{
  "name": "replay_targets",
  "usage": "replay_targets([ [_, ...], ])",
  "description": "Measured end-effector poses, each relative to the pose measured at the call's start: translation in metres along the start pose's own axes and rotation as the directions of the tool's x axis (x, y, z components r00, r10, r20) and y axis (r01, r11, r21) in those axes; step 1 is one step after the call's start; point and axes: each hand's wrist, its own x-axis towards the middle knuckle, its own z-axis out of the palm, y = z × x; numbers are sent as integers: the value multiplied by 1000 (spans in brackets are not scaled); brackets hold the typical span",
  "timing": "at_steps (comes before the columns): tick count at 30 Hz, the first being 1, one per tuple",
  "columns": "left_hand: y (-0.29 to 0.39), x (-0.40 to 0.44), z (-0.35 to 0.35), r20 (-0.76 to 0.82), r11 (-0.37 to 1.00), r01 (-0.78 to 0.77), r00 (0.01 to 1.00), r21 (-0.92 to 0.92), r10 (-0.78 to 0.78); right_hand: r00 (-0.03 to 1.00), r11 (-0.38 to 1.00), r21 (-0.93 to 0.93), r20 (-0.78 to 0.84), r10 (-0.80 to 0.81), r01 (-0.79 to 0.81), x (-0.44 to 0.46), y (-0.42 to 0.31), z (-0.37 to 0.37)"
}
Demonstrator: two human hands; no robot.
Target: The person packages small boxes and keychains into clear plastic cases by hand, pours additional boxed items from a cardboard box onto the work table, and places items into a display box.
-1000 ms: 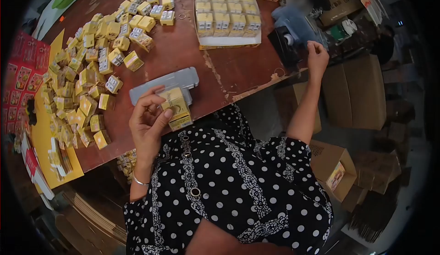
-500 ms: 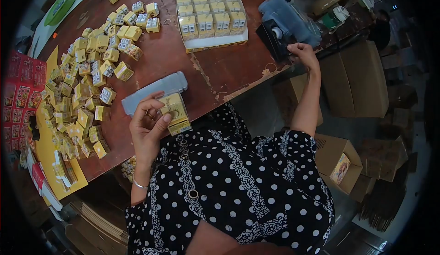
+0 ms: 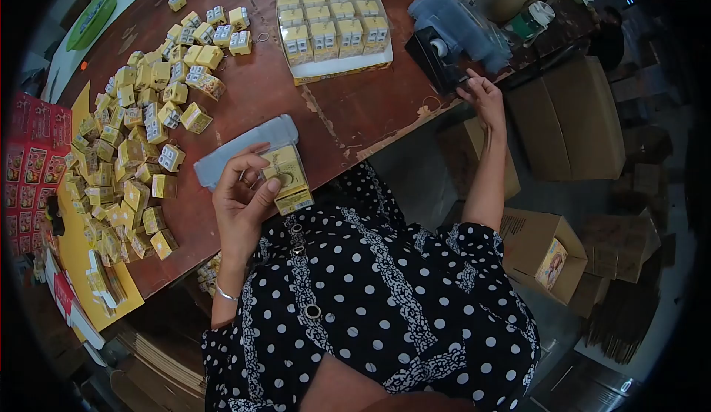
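Worn red-brown tabletop [image 3: 255, 86] spreads out beyond the person's left hand [image 3: 244, 197] and right hand [image 3: 486, 101]. Below and outward of the right hand stand a tall cardboard carton [image 3: 578, 130] and a smaller open carton [image 3: 552, 256].

Ahead and outward of the left hand lies the largest group of goods, a sprawling heap of small yellow house-like boxes [image 3: 141, 141], loose and unsorted. Farther forward, between the two hands, sits a display box [image 3: 344, 71] with its lid raised. Similar yellow packs stand inside in neat rows, four across and three deep, so this box looks full or nearly so; the heap, far larger, appears to be the share left.

Just beyond the right hand lies bluish clear plastic packaging [image 3: 459, 30]. A translucent plastic case [image 3: 244, 151] lies flat right behind the left fingers.

Nearest the right fingertips is a black tape dispenser [image 3: 428, 52]; whether they touch it or pinch any tape cannot be told. Smallest, one clear-wrapped yellow pack [image 3: 291, 166] is pinched between the left thumb and fingers, above the table's near edge. This one seems unfinished, though whether it is sealed does not show.
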Motion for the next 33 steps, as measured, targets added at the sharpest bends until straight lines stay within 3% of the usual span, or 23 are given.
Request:
replay_targets([
  [11,3,3,9,-20,998,-31,999,-59,29,977,974,-163,-118,-180,160,-3,16,15],
  [13,5,2,10,-30,993,-60,998,-101,58,954,940,-279,-165,-248,196,-1,25,5],
  [15,10,1,10,-43,989,-115,993,-97,111,890,678,-681,-85,-448,276,1,11,-2],
  [17,11,-1,9,-108,989,-138,986,-61,131,786,626,-683,-123,-606,376,-16,-25,39],
  [19,4,3,8,-69,950,-314,947,7,313,892,862,-363,-146,-427,354,-46,-74,97],
  [21,4,2,9,-75,946,-323,943,37,325,919,918,-50,52,-391,394,-82,-101,164],
  [23,4,2,9,-33,853,-412,895,320,445,879,933,115,311,-361,342,-121,-110,218],
  [27,8,0,12,-25,743,-477,834,469,551,829,978,203,538,-155,51,-173,-106,289],
  [29,14,-3,10,42,635,-505,801,585,598,823,982,185,553,-128,28,-178,-102,301],
  [33,1,0,4,57,593,-551,759,588,649,812,985,168,580,-64,-42,-179,-97,312],
])
